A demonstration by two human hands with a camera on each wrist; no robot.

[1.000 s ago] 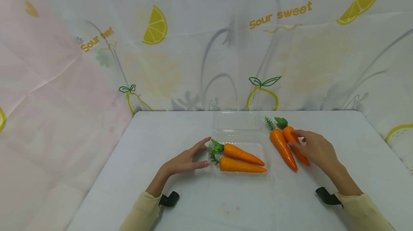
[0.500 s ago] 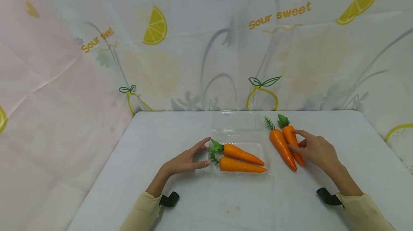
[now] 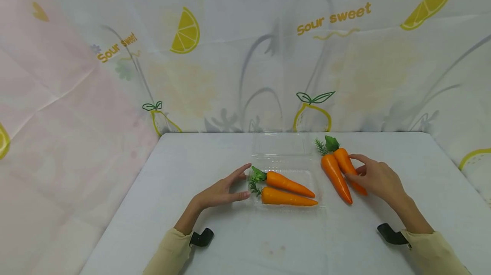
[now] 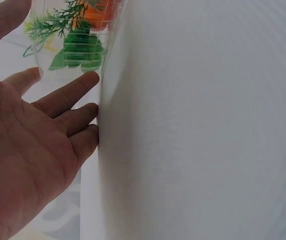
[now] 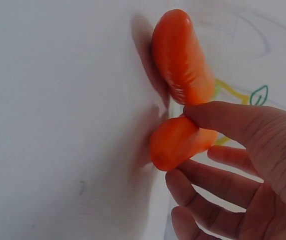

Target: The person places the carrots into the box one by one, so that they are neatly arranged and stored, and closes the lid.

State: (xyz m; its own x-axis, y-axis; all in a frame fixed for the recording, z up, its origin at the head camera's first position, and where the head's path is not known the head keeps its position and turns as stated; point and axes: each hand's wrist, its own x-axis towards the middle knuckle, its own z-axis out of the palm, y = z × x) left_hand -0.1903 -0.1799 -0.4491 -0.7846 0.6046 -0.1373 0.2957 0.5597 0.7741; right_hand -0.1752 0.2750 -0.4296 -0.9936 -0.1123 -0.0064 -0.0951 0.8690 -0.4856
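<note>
Left sleeve (image 3: 166, 257): long, plain, pale cream-yellow, starting well behind the left fingers (image 3: 238, 172), past a bare stretch of wrist. Cuff edge softly creased. Left mount (image 3: 203, 237) black, smooth, stubby, bent like an elbow; juts from the cuff on the thumb side, outer end blunt and rounded. Right sleeve (image 3: 438, 253): same pale cloth, well behind the right fingers (image 3: 360, 158); cuff slightly wavy. Right mount (image 3: 392, 234) likewise black, curved, thumb side.

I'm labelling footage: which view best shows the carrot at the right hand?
The head view: the carrot shows from leaves to tip, though the right hand covers part. The right wrist view foreshortens it, tip foremost, partly behind the thumb; the left wrist view shows nothing identifiable of it.
</note>
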